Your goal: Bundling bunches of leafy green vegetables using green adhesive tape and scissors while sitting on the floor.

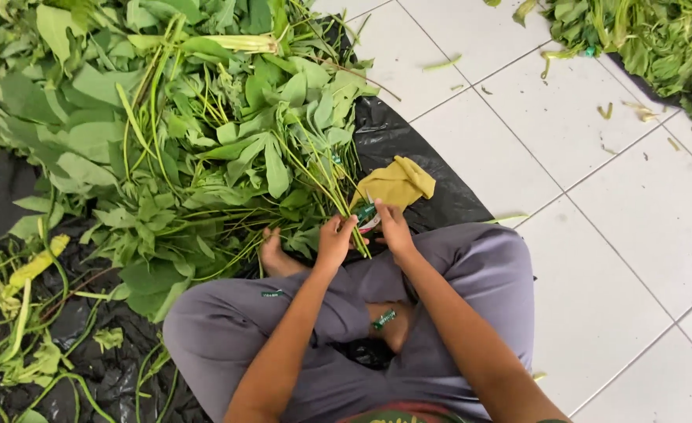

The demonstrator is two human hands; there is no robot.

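Sitting cross-legged on a black plastic sheet (409,149) spread over a white tiled floor (596,204), the person works at the near edge of a big pile of leafy green stalks (166,125). The left hand (335,241) is closed around the lower ends of a small bundle of stalks (326,184), whose long thin stems run up and away to the left, leaves fanned out over the pile. The right hand (393,227) is pinched shut just beside it, fingers on a small green and white strip (366,215) that sits against the stem ends; it looks like a tie or band, though it is too small to tell for sure. The two hands are almost touching, just in front of the knees in grey trousers (471,266). A yellow cloth (397,184) lies on the plastic right behind the hands, and a bare foot (272,254) pokes out to the left of them. A similar green strip (383,319) rests in the lap.

To do this well, I judge the left hand should keep the stems squeezed tight and level at their cut ends while the right draws the strip snug round them, close to the base, so nothing slips out. More greens (643,39) lie on another dark sheet at the far right, well apart, and loose wilted stems (33,313) litter the plastic on the left.
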